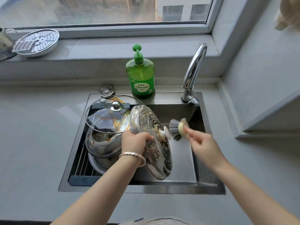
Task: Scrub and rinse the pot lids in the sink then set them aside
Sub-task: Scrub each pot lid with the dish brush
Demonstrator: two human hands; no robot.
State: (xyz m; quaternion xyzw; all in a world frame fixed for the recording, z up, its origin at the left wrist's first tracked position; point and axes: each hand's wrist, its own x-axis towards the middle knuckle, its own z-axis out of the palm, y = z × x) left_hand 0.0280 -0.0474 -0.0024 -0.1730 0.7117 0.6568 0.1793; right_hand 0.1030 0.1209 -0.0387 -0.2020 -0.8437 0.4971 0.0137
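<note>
1. Head view: my left hand (135,140) grips the soapy lid (151,140) on edge over the sink (209,189).
2. My right hand (200,140) pinches the brush (176,129) beside its knob; scrubbing step.
3. Next, I judge: rinse under the tap (194,73).

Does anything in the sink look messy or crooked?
Yes. The glass lid sits tilted on the steel pot at the left of the sink, smeared with orange streaks. The soapy lid in the left hand is only sudsy from the brush in the right hand.
</note>
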